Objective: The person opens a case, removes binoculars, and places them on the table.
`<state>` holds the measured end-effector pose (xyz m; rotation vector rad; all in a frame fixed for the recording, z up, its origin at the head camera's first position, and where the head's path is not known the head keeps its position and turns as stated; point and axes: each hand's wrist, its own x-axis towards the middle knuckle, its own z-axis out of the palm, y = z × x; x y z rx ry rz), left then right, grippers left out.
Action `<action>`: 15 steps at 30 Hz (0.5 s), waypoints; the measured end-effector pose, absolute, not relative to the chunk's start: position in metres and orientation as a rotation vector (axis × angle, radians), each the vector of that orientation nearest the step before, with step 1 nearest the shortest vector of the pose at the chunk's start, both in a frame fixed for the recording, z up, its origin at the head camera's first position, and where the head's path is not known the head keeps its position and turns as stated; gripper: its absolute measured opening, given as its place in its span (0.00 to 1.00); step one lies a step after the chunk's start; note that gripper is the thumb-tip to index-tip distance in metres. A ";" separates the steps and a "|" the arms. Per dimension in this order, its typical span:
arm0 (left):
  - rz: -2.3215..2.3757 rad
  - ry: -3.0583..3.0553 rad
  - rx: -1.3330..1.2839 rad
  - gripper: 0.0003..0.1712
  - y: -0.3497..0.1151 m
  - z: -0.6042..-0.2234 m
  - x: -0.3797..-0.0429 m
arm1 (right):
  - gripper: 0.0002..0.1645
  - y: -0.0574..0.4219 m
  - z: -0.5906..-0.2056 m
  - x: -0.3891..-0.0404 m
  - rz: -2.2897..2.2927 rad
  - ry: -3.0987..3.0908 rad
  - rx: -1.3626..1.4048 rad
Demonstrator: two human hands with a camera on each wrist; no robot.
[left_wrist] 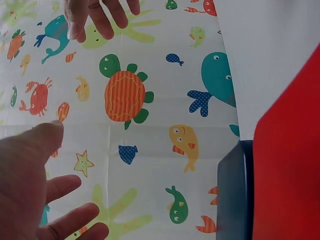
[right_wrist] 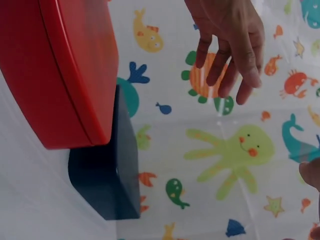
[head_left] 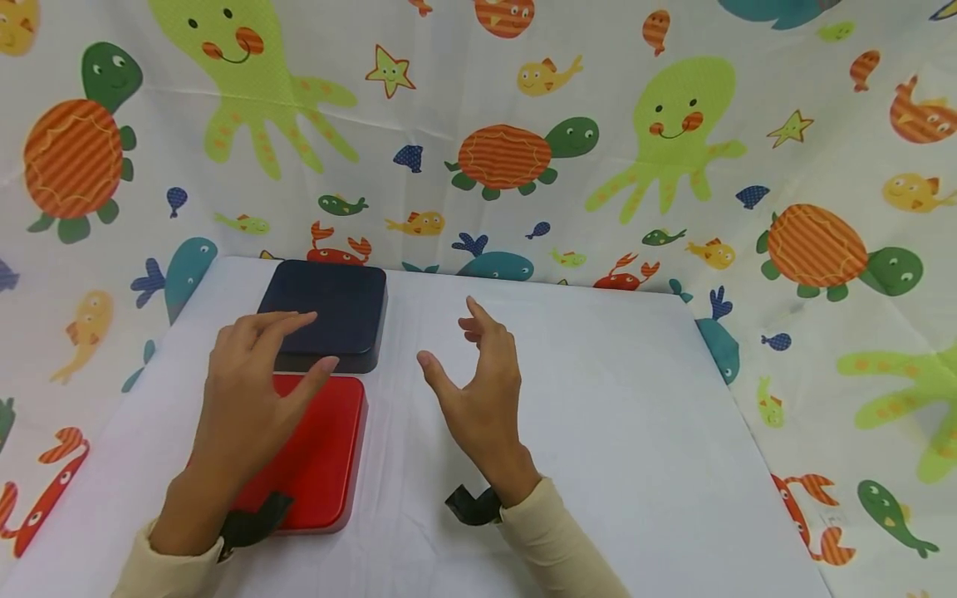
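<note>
Both hands hover with nothing in them, fingers relaxed and thumbs spread apart. My left hand [head_left: 242, 399] is above the left edge of a red lidded box [head_left: 329, 453], hiding part of it. A dark navy box [head_left: 336, 307] sits directly behind the red one; the left fingertips overlap its front in the head view. My right hand [head_left: 482, 394] is over the white table, right of both boxes and apart from them. The right wrist view shows the red box [right_wrist: 85, 65] with a seam around its side, and the navy box [right_wrist: 107, 170] beyond it.
A white cloth covers the table [head_left: 613, 432]. Behind it and at both sides hangs a curtain [head_left: 441, 100] printed with sea animals. Dark straps [head_left: 257, 523] are around the wrists, next to beige sleeves [head_left: 561, 540].
</note>
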<state>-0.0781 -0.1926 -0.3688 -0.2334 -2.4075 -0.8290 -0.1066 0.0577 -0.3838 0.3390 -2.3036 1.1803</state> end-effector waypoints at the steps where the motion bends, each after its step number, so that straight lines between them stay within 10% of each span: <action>1: -0.839 -2.413 -0.221 0.38 -0.195 -0.371 -0.077 | 0.47 0.056 -0.385 -0.106 1.206 -2.304 0.335; 15: -0.906 -2.672 0.056 0.49 -0.239 -0.394 -0.060 | 0.53 0.035 -0.401 -0.096 1.556 -2.360 0.288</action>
